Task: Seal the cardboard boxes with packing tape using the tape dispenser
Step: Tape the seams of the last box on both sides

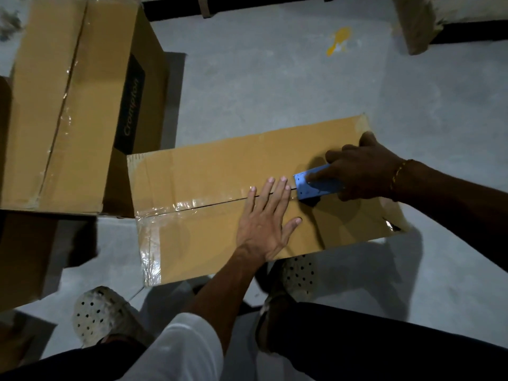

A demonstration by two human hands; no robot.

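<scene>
Head view, left to right: a taped box (68,105) stands at far left on the floor (275,78). Centre, the second box (209,232) lies flat, clear tape (192,206) running along its seam. Left hand (264,221) lies flat on the lid, fingers straight and spread, tips over the seam. Just beside them the blue dispenser (316,185) sits on the seam, gripped by the right hand (362,171), forefinger along its top.
</scene>
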